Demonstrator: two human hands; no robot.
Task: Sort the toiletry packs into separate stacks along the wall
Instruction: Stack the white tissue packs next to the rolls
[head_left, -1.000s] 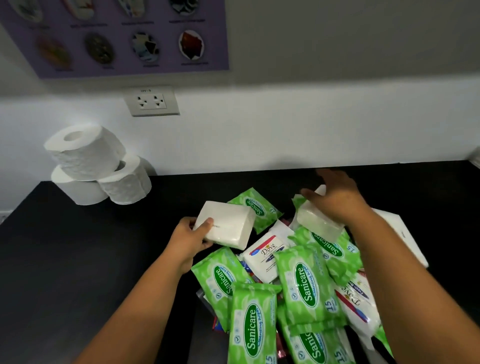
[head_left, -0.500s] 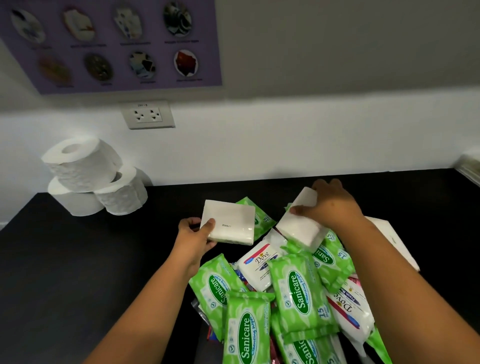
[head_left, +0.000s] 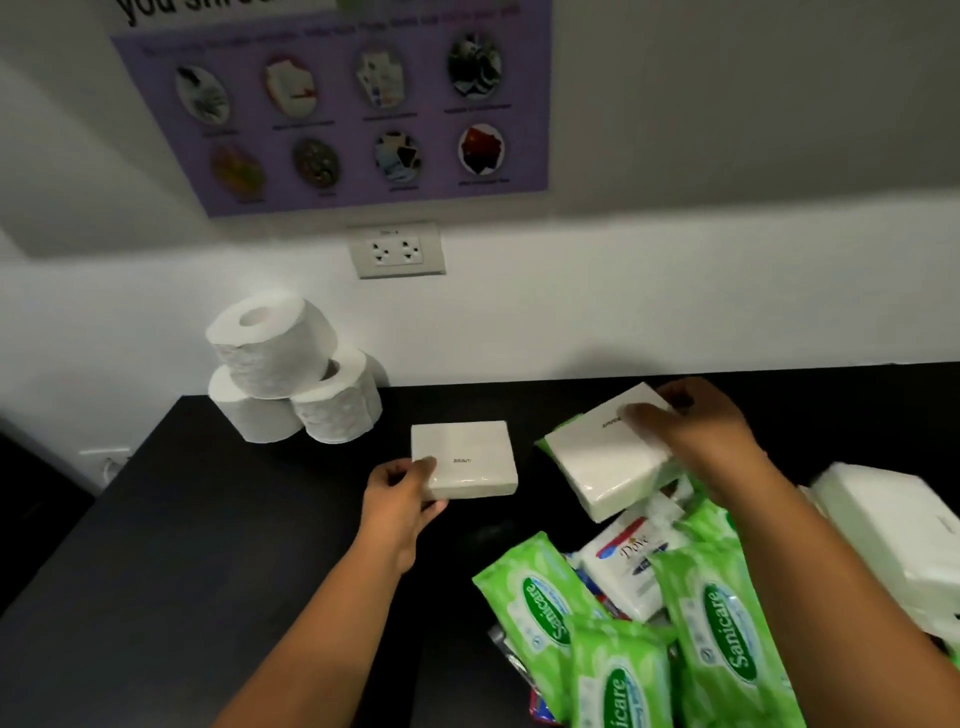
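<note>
The left hand (head_left: 402, 491) pinches a white tissue pack (head_left: 465, 460) by its near corner, beyond its fingertips toward the wall. The right hand (head_left: 698, 436) grips a second white pack (head_left: 605, 462) from above, over the heap. Both look light, soft and slick-wrapped; edges give the best hold. Green wipe packs (head_left: 719, 623) lie nearer, below the right wrist.

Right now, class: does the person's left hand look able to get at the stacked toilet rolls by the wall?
Probably not yet: the left hand grips a white tissue pack. The black counter towards the toilet rolls lies bare.
</note>
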